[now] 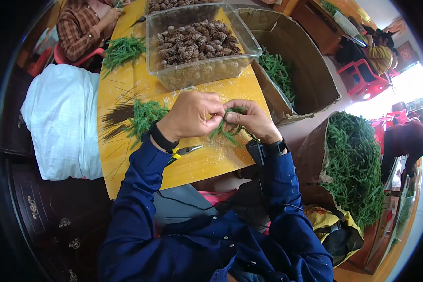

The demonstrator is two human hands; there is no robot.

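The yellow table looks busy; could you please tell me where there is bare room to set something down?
On the yellow table, a white-flecked patch lies between the pliers and its front edge; another, largely bare, between the white sack and left sleeve. Crowding: dark wires and green sprigs at left; the clear bin farther back.

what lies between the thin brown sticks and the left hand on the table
In the head view, a clump of green sprigs lies between the thin brown sticks and the left hand, on the yellow table.
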